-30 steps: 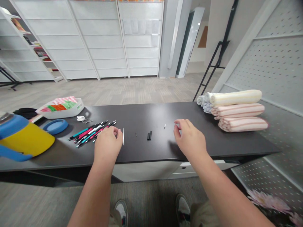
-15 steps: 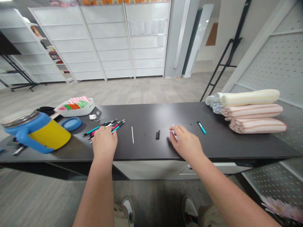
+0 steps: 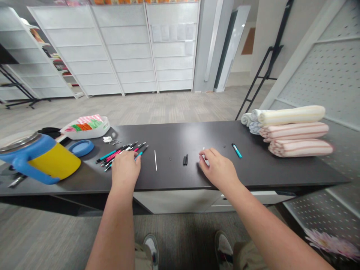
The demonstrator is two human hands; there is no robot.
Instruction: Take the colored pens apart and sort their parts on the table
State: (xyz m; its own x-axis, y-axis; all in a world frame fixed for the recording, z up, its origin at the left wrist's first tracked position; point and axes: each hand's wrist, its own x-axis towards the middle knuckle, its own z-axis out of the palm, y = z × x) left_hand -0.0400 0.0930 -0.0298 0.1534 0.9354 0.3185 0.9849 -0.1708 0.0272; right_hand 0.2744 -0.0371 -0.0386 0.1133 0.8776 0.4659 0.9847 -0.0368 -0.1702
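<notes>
My left hand (image 3: 125,167) is over the near right end of a loose pile of pens (image 3: 112,153) in black, teal, pink and white. Its thumb and fingers close round a teal-and-black pen (image 3: 142,151); the fingertips are partly hidden. Loosely curled, my right hand (image 3: 218,167) rests on the table with thumb and forefinger apart. Just past its fingertips pokes a small white piece (image 3: 203,148), mostly covered. Between the hands lie a thin white refill (image 3: 155,160), a tiny spring (image 3: 170,158) and two short black parts (image 3: 185,160). A teal pen barrel (image 3: 236,150) lies farther right.
At the left stand a yellow-and-blue mug (image 3: 56,159), a blue lid (image 3: 81,148) and a white tray (image 3: 99,132) of colourful packets. Rolled towels (image 3: 298,131) are stacked at the right end of the dark table (image 3: 180,135). A small dark bit (image 3: 224,146) lies beyond my right hand.
The view has shifted slightly. My left hand has moved a little to the right with the teal-and-black pen, away from the pile. My right hand stays in about the same place.
</notes>
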